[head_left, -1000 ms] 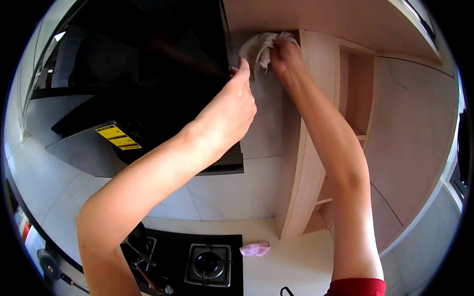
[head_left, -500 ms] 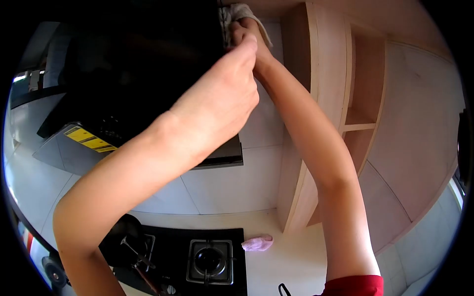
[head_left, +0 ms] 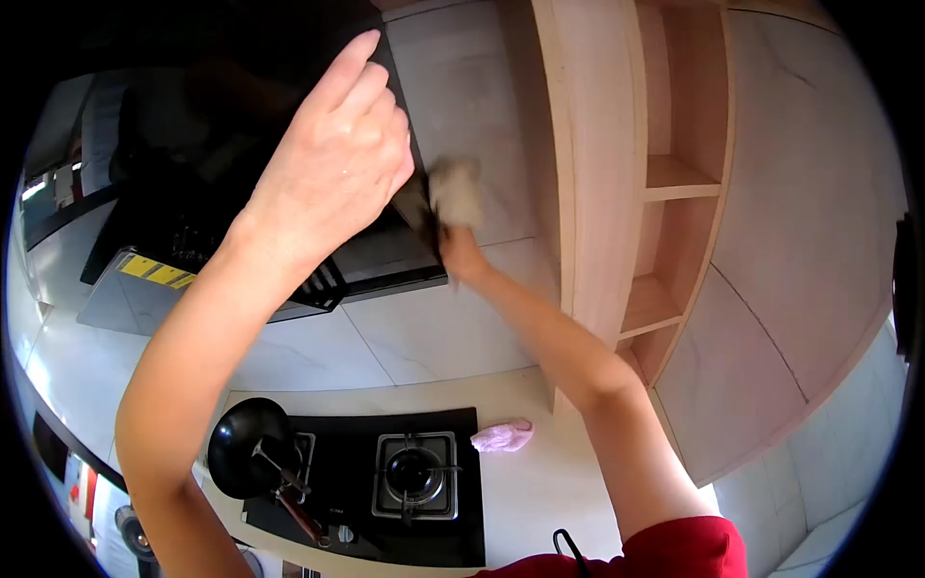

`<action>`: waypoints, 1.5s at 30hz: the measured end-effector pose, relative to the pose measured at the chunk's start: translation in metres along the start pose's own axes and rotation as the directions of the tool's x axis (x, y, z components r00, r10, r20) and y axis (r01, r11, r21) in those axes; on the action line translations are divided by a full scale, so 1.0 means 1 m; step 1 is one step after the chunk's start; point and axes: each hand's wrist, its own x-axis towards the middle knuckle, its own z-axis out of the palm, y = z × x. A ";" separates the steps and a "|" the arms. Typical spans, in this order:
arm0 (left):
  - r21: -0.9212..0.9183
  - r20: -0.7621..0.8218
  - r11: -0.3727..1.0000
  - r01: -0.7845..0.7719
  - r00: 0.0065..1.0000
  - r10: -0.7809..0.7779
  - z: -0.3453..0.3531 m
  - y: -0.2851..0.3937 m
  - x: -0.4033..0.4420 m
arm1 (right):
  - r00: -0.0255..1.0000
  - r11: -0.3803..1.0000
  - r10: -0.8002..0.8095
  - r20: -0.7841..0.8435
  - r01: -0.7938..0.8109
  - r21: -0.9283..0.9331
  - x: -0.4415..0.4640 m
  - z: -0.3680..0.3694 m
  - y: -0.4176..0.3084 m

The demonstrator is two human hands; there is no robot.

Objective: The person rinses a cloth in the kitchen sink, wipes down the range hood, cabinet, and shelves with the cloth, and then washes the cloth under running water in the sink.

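My right hand [head_left: 461, 252] is closed on a pale beige cloth [head_left: 457, 193], reaching into the gap between the black range hood [head_left: 390, 255] and the wooden shelf unit. The cloth lies against or close to the hood's side and the tiled wall; motion blurs both it and the fingers. In front of the hood, my left hand [head_left: 337, 144] is raised with its back toward me. Its fingers are curled, the uppermost pointing up. The palm is hidden, so whether it holds anything or touches the hood cannot be seen.
Below is a black gas hob [head_left: 361, 491] with a dark wok [head_left: 252, 448] on its left burner. A pink cloth [head_left: 503, 435] lies on the pale counter [head_left: 540, 491]. The open wooden shelf unit [head_left: 597, 173] stands close on the right.
My right hand has come down with the beige cloth from the top of the gap along the hood's side. My left hand has shifted left, apart from the right arm. The view has tilted slightly.
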 end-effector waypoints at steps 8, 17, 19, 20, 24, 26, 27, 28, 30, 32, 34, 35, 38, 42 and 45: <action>-0.063 -0.108 0.997 0.035 0.993 -0.042 0.001 0.001 0.001 | 0.980 0.956 -0.168 0.108 0.135 0.260 0.006 -0.054 -0.160; 0.003 -0.076 1.000 -0.018 0.997 0.018 -0.021 -0.013 0.012 | 0.972 0.833 -0.227 0.062 0.161 0.530 0.124 -0.015 -0.121; -0.067 -0.217 0.998 0.005 0.976 -0.019 -0.007 -0.011 0.010 | 0.999 0.808 -0.050 -0.005 0.043 0.587 0.116 0.002 -0.072; -0.087 -0.265 0.996 0.004 0.964 -0.027 -0.005 -0.011 0.010 | 0.997 0.784 0.080 -0.012 -0.056 0.618 0.101 0.009 -0.051; -0.071 -0.264 0.997 0.023 0.964 -0.041 0.000 -0.010 0.010 | 0.874 0.780 0.456 0.168 -0.483 0.398 -0.002 0.002 0.003; -0.075 -0.243 0.997 0.032 0.969 -0.049 -0.006 -0.009 0.010 | 0.805 0.710 0.558 0.201 -0.588 0.387 -0.041 -0.011 -0.018; -0.085 -0.225 0.996 0.028 0.973 -0.047 -0.009 -0.009 0.011 | 0.773 0.721 0.585 0.246 -0.634 0.279 -0.053 -0.020 -0.024; -0.091 -0.209 0.995 0.039 0.976 -0.057 -0.010 -0.007 0.011 | 0.771 0.723 0.586 0.249 -0.636 0.270 -0.064 -0.021 -0.029; -0.116 -0.180 0.992 0.045 0.982 -0.065 -0.014 -0.005 0.011 | 0.824 0.763 0.546 0.154 -0.564 0.314 -0.087 -0.020 -0.043; -0.091 -0.091 0.996 -0.002 0.996 -0.006 -0.025 -0.009 0.008 | 0.848 0.790 0.509 0.147 -0.528 0.311 -0.104 -0.028 -0.063; -0.103 -0.143 0.994 -0.047 0.989 0.032 -0.034 -0.016 0.008 | 0.872 0.816 0.469 0.137 -0.488 0.311 -0.105 -0.037 -0.096; -0.120 -0.201 0.988 -0.100 0.977 0.074 -0.037 -0.021 0.008 | 0.963 0.901 0.268 0.040 -0.265 0.343 -0.102 -0.042 -0.116; -0.079 -0.275 0.992 -0.098 0.959 0.072 -0.043 -0.040 0.001 | 0.798 0.825 -0.563 -0.215 0.558 -0.090 -0.070 -0.044 -0.162; 0.017 -0.345 0.995 -0.095 0.934 0.095 -0.048 -0.074 -0.003 | 0.337 0.297 -0.941 0.030 0.863 -0.409 0.014 -0.048 -0.232; 0.058 -0.426 0.989 -0.136 0.893 0.148 -0.039 -0.086 -0.010 | 0.245 0.022 -0.897 0.369 0.857 -0.515 0.021 -0.030 -0.219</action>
